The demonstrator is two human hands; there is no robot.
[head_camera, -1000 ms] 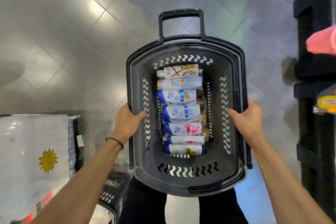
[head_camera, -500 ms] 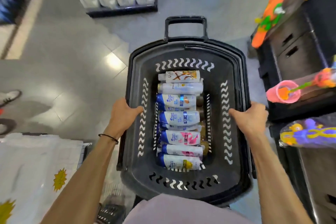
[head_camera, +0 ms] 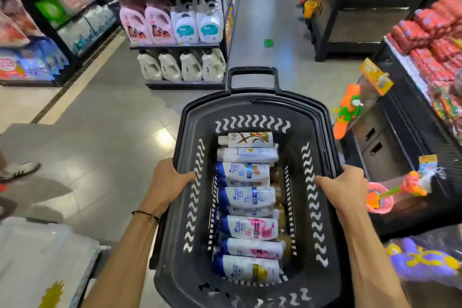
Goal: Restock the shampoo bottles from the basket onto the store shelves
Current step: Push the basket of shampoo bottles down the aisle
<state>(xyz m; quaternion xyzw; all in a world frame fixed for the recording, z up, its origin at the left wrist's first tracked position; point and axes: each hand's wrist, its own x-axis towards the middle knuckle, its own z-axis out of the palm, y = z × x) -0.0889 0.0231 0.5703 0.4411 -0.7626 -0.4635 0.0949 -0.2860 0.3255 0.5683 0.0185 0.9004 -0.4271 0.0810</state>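
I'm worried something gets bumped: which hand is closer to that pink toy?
Right. The right hand grips the basket rim beside the pink toy; the left hand grips the opposite rim, farther away.

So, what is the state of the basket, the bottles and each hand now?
black basket: loaded, held by both side rims.
shampoo bottles: lying on their sides inside the basket.
left hand: grips the left rim.
right hand: grips the right rim.

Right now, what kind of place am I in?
Most likely a supermarket aisle: shelves of detergent jugs stand ahead on the left, packaged toys hang on the right, and the left hand and right hand grip a basket of shampoo bottles.
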